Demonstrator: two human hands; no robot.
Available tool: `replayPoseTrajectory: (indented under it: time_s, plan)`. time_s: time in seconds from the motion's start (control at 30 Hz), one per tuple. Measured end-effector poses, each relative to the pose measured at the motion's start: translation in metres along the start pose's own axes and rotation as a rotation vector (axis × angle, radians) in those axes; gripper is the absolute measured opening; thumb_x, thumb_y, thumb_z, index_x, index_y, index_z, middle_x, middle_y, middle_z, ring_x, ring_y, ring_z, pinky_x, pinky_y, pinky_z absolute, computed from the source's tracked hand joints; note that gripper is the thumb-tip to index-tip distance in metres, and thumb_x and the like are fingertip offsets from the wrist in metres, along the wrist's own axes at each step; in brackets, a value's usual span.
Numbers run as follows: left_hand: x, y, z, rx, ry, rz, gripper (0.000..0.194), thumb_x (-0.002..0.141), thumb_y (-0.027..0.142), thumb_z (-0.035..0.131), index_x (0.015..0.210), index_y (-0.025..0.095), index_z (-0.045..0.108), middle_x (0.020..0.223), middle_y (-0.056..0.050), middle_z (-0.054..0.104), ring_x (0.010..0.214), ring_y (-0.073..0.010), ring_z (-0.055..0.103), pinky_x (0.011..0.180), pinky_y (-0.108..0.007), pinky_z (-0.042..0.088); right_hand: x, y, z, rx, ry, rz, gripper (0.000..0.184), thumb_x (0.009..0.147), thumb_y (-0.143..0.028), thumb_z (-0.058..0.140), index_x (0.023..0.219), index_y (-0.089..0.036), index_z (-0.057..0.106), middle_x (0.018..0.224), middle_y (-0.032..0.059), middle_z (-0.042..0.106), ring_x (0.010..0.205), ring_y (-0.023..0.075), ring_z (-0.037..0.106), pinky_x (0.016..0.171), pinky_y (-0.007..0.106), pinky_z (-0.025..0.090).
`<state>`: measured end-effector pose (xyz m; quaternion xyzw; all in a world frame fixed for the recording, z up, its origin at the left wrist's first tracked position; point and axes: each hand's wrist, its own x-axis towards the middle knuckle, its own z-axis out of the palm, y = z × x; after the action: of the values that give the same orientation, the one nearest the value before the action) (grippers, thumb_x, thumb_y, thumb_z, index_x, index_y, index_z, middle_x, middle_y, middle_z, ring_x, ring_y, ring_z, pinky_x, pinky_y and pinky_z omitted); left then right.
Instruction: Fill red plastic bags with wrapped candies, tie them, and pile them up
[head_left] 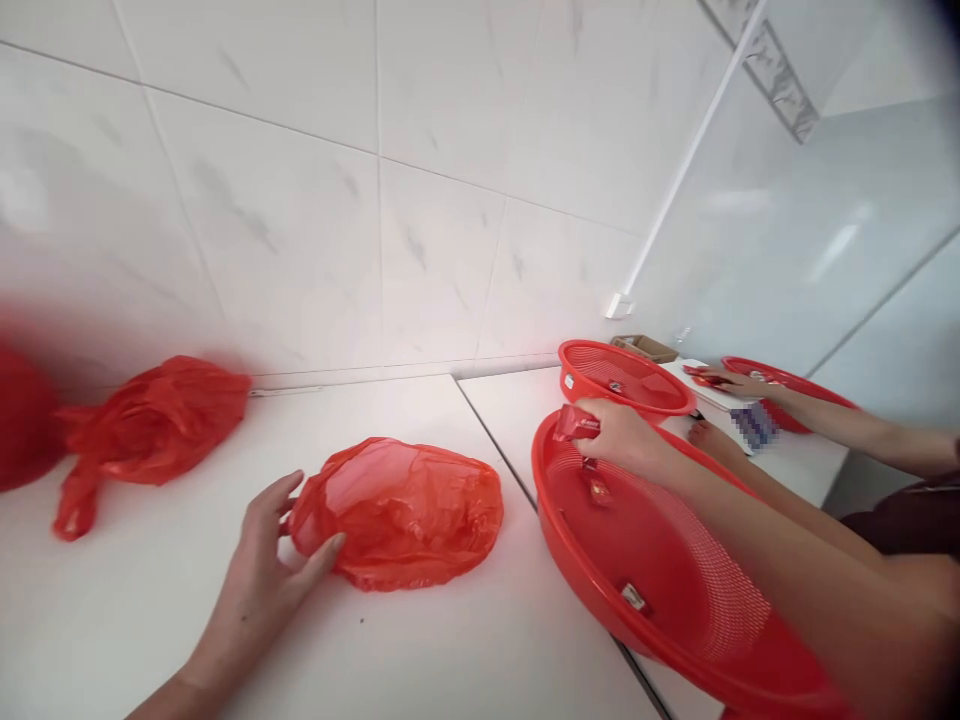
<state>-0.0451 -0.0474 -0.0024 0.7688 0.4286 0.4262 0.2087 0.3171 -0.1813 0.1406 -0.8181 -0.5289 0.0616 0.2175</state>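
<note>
My left hand (274,560) pinches the near-left rim of a red plastic bag (412,510), thumb inside and fingers outside. The bag lies on the white table with its mouth spread upward. Over the far-left edge of a large red plastic basket (592,590), my right hand (611,432) is closed on small red wrapped packets (576,423); how many is hard to make out. In that basket lie a few more small packets, one of them (634,597) near the front wall.
Left along the wall sits a crumpled, tied red bag (176,420) beside another red shape (26,420). Behind my basket stands a second red basket (622,385). At right, another person's hand (739,385) holds red packets near a third basket (795,385) and a white box (720,400).
</note>
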Motion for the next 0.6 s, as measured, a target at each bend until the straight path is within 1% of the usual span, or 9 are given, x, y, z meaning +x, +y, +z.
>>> replayPoseTrajectory:
  time_s: [0.07,0.13,0.2,0.27,0.33,0.4,0.47,0.53,0.6]
  plan:
    - [0.0,-0.001,-0.001,-0.012,0.007,0.044,0.065,0.078,0.046,0.059,0.134,0.026,0.031,0.133,-0.012,0.039,0.107,-0.027,0.053,0.085,-0.045,0.052,0.001,-0.03,-0.003,0.0,0.036,-0.108,0.01,0.067,-0.014,0.055,0.074,-0.02,0.051,0.068,-0.0028,0.055,0.061,0.012,0.051,0.054,0.023,0.036]
    - [-0.001,-0.001,-0.002,-0.017,-0.002,0.068,0.061,0.081,0.041,0.058,0.134,0.026,0.03,0.133,-0.012,0.04,0.108,-0.025,0.052,0.087,-0.045,0.051,0.002,-0.062,0.007,0.052,0.014,-0.241,0.011,0.068,-0.015,0.056,0.077,-0.02,0.054,0.074,-0.0026,0.056,0.062,0.0107,0.052,0.057,0.023,0.038]
    - [-0.002,-0.001,-0.002,-0.025,-0.016,0.071,0.061,0.082,0.039,0.057,0.134,0.027,0.029,0.134,-0.011,0.039,0.108,-0.0234,0.052,0.088,-0.044,0.051,0.005,-0.091,0.028,0.158,-0.122,-0.345,0.015,0.067,-0.017,0.059,0.082,-0.02,0.057,0.083,-0.0009,0.057,0.066,0.0108,0.054,0.057,0.021,0.041]
    - [-0.002,-0.001,-0.003,-0.034,-0.029,0.065,0.061,0.082,0.038,0.058,0.135,0.027,0.029,0.135,-0.011,0.037,0.108,-0.0227,0.051,0.089,-0.043,0.051,0.009,-0.114,0.053,0.234,-0.287,-0.401,0.023,0.065,-0.019,0.064,0.087,-0.02,0.06,0.093,0.0016,0.058,0.069,0.0125,0.057,0.056,0.021,0.043]
    - [-0.002,-0.002,-0.004,-0.037,-0.031,0.064,0.061,0.082,0.037,0.058,0.135,0.028,0.029,0.134,-0.01,0.038,0.109,-0.0227,0.05,0.09,-0.043,0.05,0.014,-0.129,0.071,0.233,-0.404,-0.445,0.04,0.061,-0.023,0.07,0.1,-0.023,0.062,0.103,0.0042,0.058,0.077,0.016,0.059,0.059,0.023,0.045]
    - [-0.001,-0.003,-0.004,-0.044,-0.032,0.066,0.06,0.082,0.038,0.058,0.134,0.027,0.029,0.133,-0.01,0.039,0.109,-0.0226,0.05,0.091,-0.043,0.049,0.018,-0.135,0.076,0.203,-0.434,-0.467,0.061,0.058,-0.03,0.075,0.116,-0.027,0.058,0.116,0.0061,0.055,0.09,0.0205,0.059,0.067,0.027,0.048]
    - [0.0,-0.003,-0.005,-0.061,-0.043,0.059,0.06,0.082,0.039,0.058,0.133,0.027,0.03,0.131,-0.01,0.04,0.11,-0.0228,0.05,0.09,-0.042,0.05,0.02,-0.131,0.066,0.189,-0.401,-0.448,0.067,0.061,-0.036,0.075,0.124,-0.029,0.053,0.125,0.006,0.053,0.102,0.0228,0.056,0.075,0.029,0.047]
    - [0.001,-0.002,-0.005,-0.073,-0.049,0.043,0.059,0.081,0.04,0.058,0.132,0.026,0.032,0.129,-0.01,0.042,0.11,-0.0236,0.05,0.09,-0.042,0.05,0.02,-0.117,0.046,0.171,-0.308,-0.374,0.052,0.068,-0.038,0.07,0.118,-0.028,0.057,0.122,0.0041,0.056,0.103,0.0213,0.056,0.078,0.029,0.046]
    - [0.002,-0.003,-0.005,-0.069,-0.055,0.017,0.061,0.08,0.043,0.058,0.132,0.025,0.033,0.128,-0.01,0.043,0.108,-0.0245,0.051,0.089,-0.043,0.05,0.018,-0.095,0.023,0.067,-0.215,-0.278,0.031,0.077,-0.038,0.062,0.106,-0.027,0.061,0.111,0.0025,0.063,0.096,0.0188,0.059,0.076,0.028,0.045]
